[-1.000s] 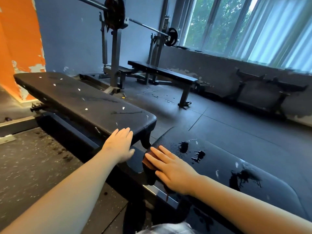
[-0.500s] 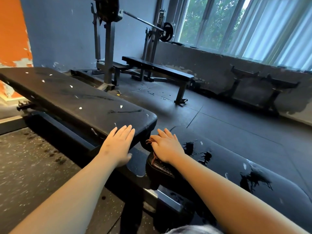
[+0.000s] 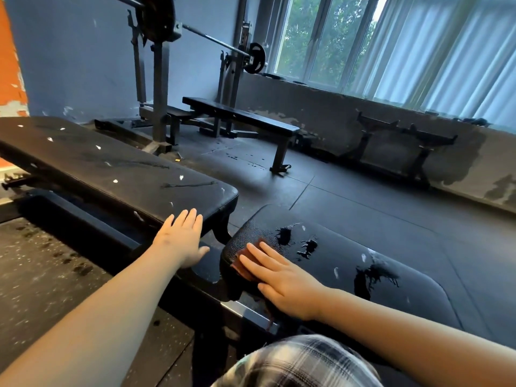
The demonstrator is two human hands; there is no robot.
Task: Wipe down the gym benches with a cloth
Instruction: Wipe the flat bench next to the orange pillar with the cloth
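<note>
A black bench seat pad (image 3: 349,263) with wet patches lies in front of me. My right hand (image 3: 282,277) presses flat on a brown cloth (image 3: 247,265) at the pad's near left end, fingers straight; most of the cloth is hidden under the hand. The long black back pad (image 3: 111,169), flecked with white specks, stretches away to the left. My left hand (image 3: 181,238) rests flat with straight fingers on that pad's near edge.
A second flat bench (image 3: 243,118) stands behind, under a barbell rack (image 3: 159,79) with a loaded bar. A low rack (image 3: 405,138) lines the wall below the windows. Dark rubber flooring (image 3: 363,196) spreads between them. Plaid fabric (image 3: 296,364) shows at the bottom edge.
My right hand slid the cloth forward to the pad's far left end, then back toward me along the pad. The left hand stayed on the back pad's edge.
</note>
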